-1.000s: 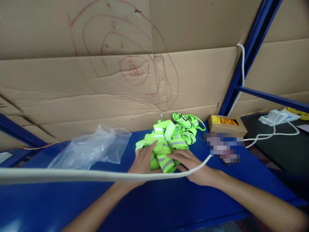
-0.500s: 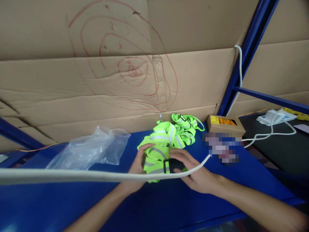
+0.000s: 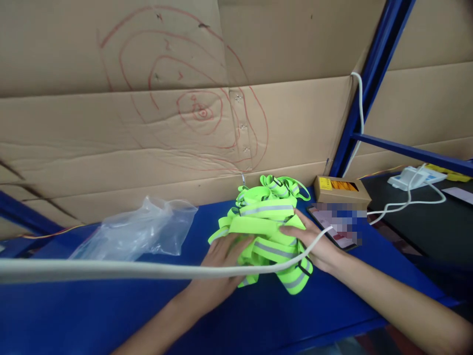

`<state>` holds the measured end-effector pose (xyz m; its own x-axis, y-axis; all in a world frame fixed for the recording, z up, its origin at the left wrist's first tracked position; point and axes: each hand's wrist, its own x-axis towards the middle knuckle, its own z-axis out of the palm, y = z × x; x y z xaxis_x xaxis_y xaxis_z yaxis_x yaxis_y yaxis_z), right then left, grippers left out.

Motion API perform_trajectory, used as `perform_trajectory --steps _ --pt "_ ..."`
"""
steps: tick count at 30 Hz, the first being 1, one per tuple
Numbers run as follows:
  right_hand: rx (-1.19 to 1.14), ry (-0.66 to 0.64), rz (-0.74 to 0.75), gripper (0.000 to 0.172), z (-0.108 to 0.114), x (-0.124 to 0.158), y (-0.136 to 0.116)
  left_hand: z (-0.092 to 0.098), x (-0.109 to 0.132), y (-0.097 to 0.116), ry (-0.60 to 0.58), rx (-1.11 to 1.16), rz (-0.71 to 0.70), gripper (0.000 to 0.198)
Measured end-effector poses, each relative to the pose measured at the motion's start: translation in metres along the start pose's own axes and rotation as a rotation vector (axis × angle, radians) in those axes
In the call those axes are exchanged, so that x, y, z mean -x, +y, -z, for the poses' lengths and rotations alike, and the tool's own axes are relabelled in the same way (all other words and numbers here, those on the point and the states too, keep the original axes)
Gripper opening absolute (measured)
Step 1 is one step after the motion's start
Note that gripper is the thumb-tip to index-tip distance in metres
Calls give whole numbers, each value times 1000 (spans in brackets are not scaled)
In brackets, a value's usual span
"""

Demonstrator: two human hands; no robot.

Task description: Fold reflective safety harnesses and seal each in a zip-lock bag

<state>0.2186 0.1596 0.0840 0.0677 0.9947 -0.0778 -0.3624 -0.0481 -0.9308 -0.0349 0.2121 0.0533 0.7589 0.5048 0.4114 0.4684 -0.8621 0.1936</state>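
Note:
A loose heap of neon-green reflective straps (image 3: 258,224) with grey stripes and black buckles lies on the blue table (image 3: 185,315). At the heap's near left side, my left hand (image 3: 221,261) curls its slightly blurred fingers around some of the straps; its thumb is mostly hidden. On the right, my right hand (image 3: 318,241) pinches a wide strap, its thumb in front and its fingers partly behind. Below the right hand, a strap end with a black buckle (image 3: 305,268) hangs toward the table's front.
A white cable (image 3: 148,270) crosses in front of both hands. Left stands a clear plastic bag (image 3: 148,229). A phone (image 3: 332,227), partly pixelated, lies right of the straps, before a cardboard box (image 3: 342,192). Cardboard (image 3: 295,123) and a blue post (image 3: 365,98) rise behind.
The front bundle has been lifted and spread into looser, wider loops. My right hand has moved up and back, its thumb now over a strap. My left hand has shifted slightly right across the front.

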Motion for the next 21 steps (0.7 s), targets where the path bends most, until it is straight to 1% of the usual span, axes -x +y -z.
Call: perform_trajectory --steps 2,4,6,7,8,10,11,13,15,17,19,20,21 --pt "-48 38 26 62 6 -3 -2 2 1 0 41 -55 -60 59" --pt "-67 69 55 61 9 -6 -3 1 3 0 75 -84 -94 46" --pt "-59 117 84 63 11 -7 -5 -2 1 -5 87 -101 -54 26" --pt "-55 136 90 64 10 -7 -7 -5 0 -10 86 -108 -7 17" --pt "-55 146 93 66 10 -6 -8 -7 -3 -17 86 -112 51 12" --pt "-56 132 90 69 7 -4 -11 -11 -10 -35 110 -119 147 18" --pt "-53 106 81 69 6 -2 -13 -12 -13 -45 133 -119 179 20" --pt "-33 41 40 65 3 1 -15 -12 -18 -61 174 -98 209 21" --pt "5 -11 -6 60 2 2 -14 -9 -19 -67 208 -56 212 21" --pt "42 -35 5 59 3 0 -11 -3 -17 -61 266 -22 220 21" --pt "61 -55 65 59 6 -3 -6 3 -12 -45 343 49 243 22" --pt "75 -68 106 60 8 -3 -3 6 -10 -33 337 124 246 21" --pt "101 -90 152 61 9 -3 -1 8 -6 -21 283 234 241 21"
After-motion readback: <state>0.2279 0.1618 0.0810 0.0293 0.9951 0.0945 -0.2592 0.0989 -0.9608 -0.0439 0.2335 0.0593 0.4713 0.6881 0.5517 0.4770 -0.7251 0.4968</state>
